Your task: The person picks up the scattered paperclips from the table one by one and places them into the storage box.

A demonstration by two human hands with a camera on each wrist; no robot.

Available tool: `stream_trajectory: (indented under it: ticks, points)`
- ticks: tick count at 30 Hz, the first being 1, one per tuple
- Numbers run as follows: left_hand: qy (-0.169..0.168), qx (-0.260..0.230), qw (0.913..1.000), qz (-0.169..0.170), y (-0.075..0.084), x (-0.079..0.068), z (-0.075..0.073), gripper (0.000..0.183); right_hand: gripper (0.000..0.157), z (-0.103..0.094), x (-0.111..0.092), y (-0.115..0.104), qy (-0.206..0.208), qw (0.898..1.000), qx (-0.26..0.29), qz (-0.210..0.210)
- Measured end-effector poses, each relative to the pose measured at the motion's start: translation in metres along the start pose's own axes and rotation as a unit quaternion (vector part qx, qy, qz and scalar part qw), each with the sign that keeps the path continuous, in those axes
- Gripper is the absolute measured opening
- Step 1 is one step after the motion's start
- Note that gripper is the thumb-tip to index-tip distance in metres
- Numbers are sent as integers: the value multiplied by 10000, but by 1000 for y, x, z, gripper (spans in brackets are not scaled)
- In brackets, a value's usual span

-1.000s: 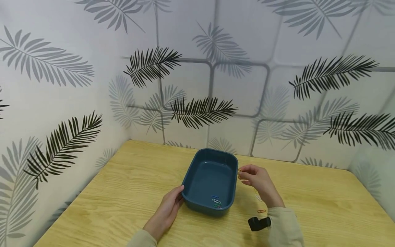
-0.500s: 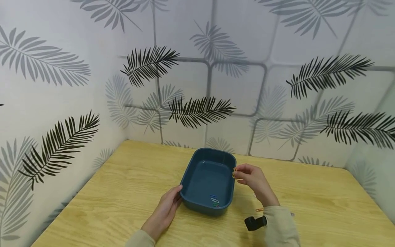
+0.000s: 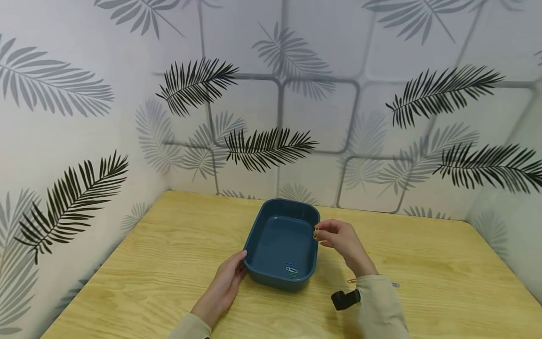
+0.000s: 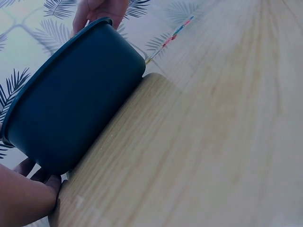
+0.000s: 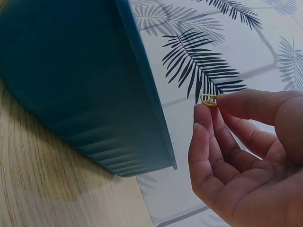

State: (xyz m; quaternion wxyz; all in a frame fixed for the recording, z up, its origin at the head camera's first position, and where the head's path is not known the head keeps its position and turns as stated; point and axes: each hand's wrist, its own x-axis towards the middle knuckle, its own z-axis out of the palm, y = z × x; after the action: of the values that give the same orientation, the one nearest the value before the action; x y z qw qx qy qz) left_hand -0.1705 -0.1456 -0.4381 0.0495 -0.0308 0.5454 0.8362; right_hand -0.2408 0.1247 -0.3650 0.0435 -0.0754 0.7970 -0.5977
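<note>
Head view: a blue box point(image 3: 279, 238) sits on a wood-grain table point(image 3: 190, 245), its open top facing up. The left hand point(image 3: 228, 280) holds the box at its near left side, a digit at the rim and other fingers down by the base, as the left wrist view shows. The right hand point(image 3: 345, 242) pinches a yellow paper clip point(image 3: 315, 232) between thumb and fingertips, with the other fingers bent. From the head, the yellow paper clip lines up with the right rim; the right wrist view shows a gap between it and the box.

Inside, close together near the box's front right corner, lie a blue clip point(image 3: 290, 264), a white clip point(image 3: 291, 270) and a green clip point(image 3: 292, 276). On the table to the right of the box, an orange clip point(image 3: 352, 281) shows partly beside the right sleeve point(image 3: 381, 303), and a pale purplish clip point(image 3: 395, 284) pokes out on the sleeve's other side. A black device point(image 3: 345, 299) sits at the right wrist. Behind the table stands a pale wall point(image 3: 313, 117) printed with leaves.
</note>
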Motion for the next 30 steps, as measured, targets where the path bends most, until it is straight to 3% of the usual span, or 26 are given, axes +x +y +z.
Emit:
stream_trajectory:
  ticks: [30]
  points:
    - [316, 30, 9995, -19, -2, -2, 4, 58, 17, 1, -1, -2, -51, 10000, 70, 34]
